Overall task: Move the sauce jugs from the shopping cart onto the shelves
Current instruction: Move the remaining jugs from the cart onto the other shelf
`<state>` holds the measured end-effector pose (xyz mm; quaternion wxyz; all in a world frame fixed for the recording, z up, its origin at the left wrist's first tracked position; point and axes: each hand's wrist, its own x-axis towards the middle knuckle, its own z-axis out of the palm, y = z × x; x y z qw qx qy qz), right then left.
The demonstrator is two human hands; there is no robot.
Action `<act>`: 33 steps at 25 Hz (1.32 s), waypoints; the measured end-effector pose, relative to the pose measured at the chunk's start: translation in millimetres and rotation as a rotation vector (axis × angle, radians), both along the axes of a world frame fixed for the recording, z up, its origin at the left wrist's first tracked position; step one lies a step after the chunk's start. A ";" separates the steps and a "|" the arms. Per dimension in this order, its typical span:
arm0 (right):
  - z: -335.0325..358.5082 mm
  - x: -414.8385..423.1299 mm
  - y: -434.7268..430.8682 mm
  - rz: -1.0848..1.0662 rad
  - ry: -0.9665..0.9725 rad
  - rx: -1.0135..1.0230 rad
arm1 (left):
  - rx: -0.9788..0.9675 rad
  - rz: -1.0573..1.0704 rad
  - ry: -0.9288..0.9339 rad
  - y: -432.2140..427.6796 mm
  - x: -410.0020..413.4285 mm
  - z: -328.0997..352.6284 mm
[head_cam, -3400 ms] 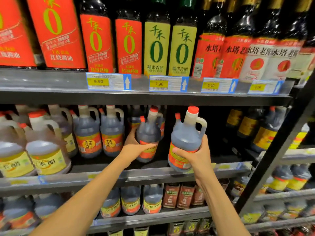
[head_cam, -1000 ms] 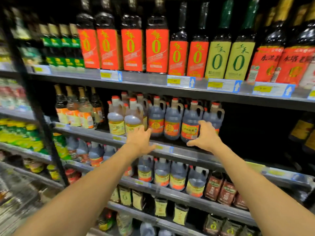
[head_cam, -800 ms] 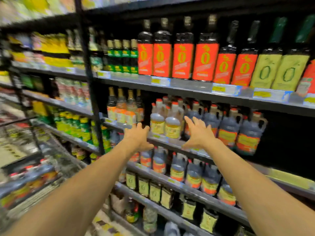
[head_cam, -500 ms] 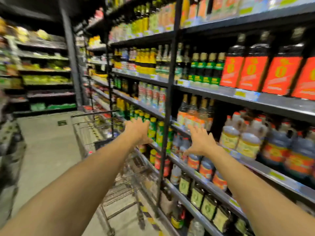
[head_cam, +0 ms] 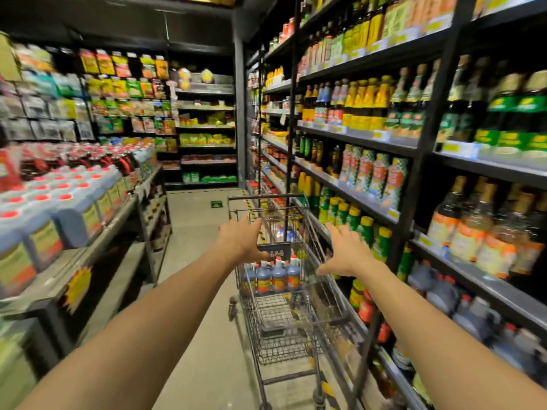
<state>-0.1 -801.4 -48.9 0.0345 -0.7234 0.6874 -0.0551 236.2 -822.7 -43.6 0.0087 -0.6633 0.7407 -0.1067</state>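
A wire shopping cart (head_cam: 284,318) stands in the aisle beside the shelves (head_cam: 414,161). At the cart's far end stand several dark sauce jugs (head_cam: 276,275) with red caps. Above the cart, left hand (head_cam: 241,242) and right hand (head_cam: 346,255) reach out, fingers spread, holding nothing.

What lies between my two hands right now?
In the head view, the wire shopping cart shows between the left hand and right hand, the red-capped sauce jugs standing in it just below. Both hands are empty.
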 end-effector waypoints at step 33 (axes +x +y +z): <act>-318.0 138.9 -419.6 -0.326 -0.581 0.508 | 0.368 -0.203 0.060 -454.7 114.1 -237.1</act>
